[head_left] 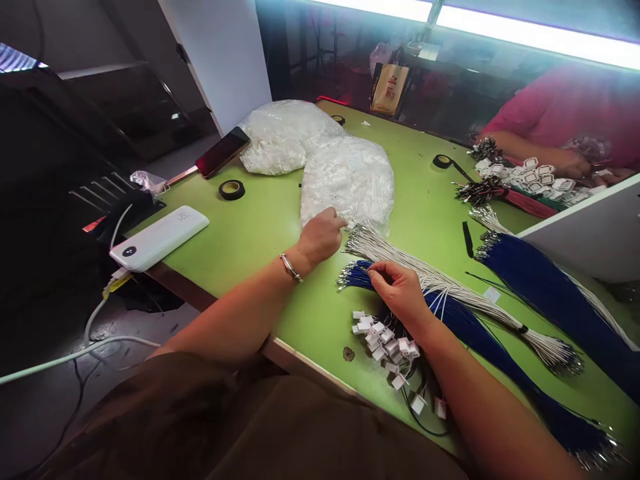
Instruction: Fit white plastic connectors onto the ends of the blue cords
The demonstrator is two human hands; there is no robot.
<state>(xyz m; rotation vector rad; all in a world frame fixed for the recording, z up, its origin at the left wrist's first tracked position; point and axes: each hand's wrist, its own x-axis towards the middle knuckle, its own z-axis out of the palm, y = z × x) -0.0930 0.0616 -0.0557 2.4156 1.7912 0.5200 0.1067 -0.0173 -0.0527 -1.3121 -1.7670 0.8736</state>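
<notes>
My left hand (323, 239) is closed, fingers curled, with a small white plastic connector (351, 225) at its fingertips. It is beside the front edge of a clear bag of white parts (350, 177). My right hand (400, 290) makes a pinch over the near ends of a blue wire bundle (463, 323), apparently on a blue wire; the fingertips partly hide it. Behind that hand lies a tied bundle of white wires (480, 300) with metal terminals on its ends. Wires with white connectors fitted (383, 340) are heaped below my right wrist.
A second bag (285, 130), a black tape roll (231, 190), a phone (223, 152) and a white power bank (160, 238) are on the left. More blue wires (550, 293) lie right, by a white divider (590, 213). Beyond it, a person in pink (545, 113) handles connectors.
</notes>
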